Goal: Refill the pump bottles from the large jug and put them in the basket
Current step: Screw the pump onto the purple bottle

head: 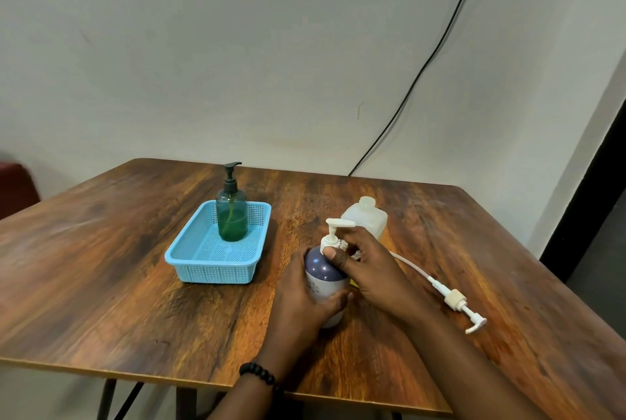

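A purple-and-white pump bottle point(323, 275) stands on the wooden table point(135, 284) near the middle. My left hand point(301, 297) wraps its body from the left. My right hand point(367, 267) grips the collar of its white pump head point(335, 230). Just behind them stands the large translucent jug point(367, 220), cap on. A green pump bottle point(232, 213) with a black pump stands upright in the far corner of the blue basket point(206, 267).
A loose white pump with a long tube point(454, 299) lies on the table to the right of my hands. A black cable point(423, 71) runs down the wall behind. The table's right edge drops to the floor.
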